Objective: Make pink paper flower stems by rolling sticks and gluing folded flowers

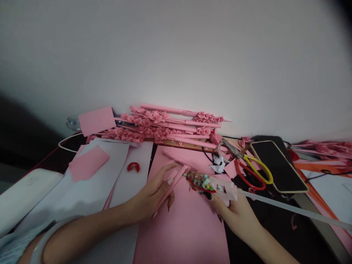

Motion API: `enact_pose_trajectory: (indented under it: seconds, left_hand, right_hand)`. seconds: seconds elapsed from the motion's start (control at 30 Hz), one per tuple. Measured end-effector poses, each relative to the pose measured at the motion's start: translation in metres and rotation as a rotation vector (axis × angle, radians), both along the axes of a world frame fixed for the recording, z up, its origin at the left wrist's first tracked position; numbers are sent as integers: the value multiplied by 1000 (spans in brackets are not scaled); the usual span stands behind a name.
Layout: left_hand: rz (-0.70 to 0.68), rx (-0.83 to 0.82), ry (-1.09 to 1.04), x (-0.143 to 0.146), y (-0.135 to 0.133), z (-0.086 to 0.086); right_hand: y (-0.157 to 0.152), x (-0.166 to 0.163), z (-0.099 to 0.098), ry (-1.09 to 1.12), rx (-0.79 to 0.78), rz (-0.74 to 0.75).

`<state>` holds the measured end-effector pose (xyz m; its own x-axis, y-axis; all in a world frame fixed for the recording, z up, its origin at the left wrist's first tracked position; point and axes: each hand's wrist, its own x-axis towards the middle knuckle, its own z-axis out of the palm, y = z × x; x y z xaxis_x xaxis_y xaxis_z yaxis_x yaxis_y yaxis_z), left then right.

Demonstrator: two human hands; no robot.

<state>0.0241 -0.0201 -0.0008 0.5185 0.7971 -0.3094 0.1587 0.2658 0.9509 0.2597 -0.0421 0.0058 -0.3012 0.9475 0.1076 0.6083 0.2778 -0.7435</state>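
My left hand [155, 192] is closed on a thin rolled pink paper stick [173, 185], held slantwise over a large pink paper sheet [184, 223]. My right hand [235, 212] grips a glue gun [211, 183] whose body is covered in small coloured decorations. A long translucent glue stick [288, 208] trails out to the right from it. The gun's nozzle end sits right at the upper tip of the pink stick.
A pile of pink paper flowers and rolled sticks [170, 126] lies against the wall. Red-and-yellow scissors [254, 172], a dark phone [277, 165], pliers [231, 148], white sheets [99, 190], pink cards [96, 120] and a small red ring [133, 167] lie around.
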Motion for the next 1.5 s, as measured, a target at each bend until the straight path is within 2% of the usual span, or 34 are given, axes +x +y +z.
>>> enact_pose_trajectory:
  seconds: [0.27,0.77,1.17,1.37,1.5]
  left_hand:
    - [10,-8,32,0,1,3]
    - [18,-29,24,1,2,3]
    - [11,-43,5,-2,1,-4]
    - [6,-37,20,-1,2,1]
    - [2,-44,27,-1,2,4]
  right_hand:
    - [1,1,-2,43,-22,-75]
    - [-2,-3,0,-46,56,46]
    - [1,-1,-3,-18,47,-73]
    - [-3,-2,0,-43,69,22]
    - [-1,0,-4,-26,49,-110]
